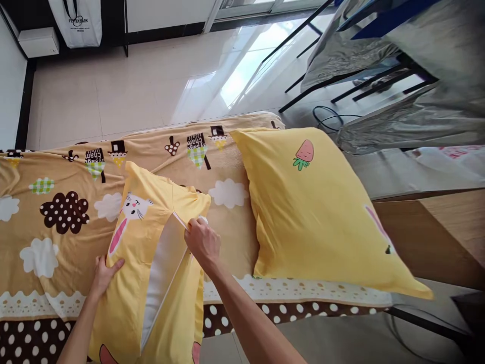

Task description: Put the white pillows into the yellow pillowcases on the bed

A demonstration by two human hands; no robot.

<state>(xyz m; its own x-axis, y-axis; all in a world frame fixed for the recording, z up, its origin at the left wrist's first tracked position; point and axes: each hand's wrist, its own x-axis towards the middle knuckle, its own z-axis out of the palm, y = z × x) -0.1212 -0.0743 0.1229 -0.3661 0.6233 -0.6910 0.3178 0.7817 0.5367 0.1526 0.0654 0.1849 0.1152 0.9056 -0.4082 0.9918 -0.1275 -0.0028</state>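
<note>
A yellow pillowcase (151, 242) with a white rabbit print lies on the bed in front of me. Its long opening gapes, and a white pillow (162, 273) shows inside. White edging, perhaps a zipper, runs along the opening. My right hand (203, 241) is closed in a fist on the pillowcase at the upper end of the opening; whether it pinches a zipper pull is hidden. On the near left side, my left hand (106, 275) grips the pillowcase's edge, thumb on top and fingers partly hidden.
A second yellow pillow (306, 217) with a strawberry print rests at the bed's right end. The bed wears a tan patterned blanket (223, 242). Right of it stand a wooden surface (428, 237) and a metal frame draped in plastic sheeting (413, 121). Tiled floor (144, 86) lies beyond.
</note>
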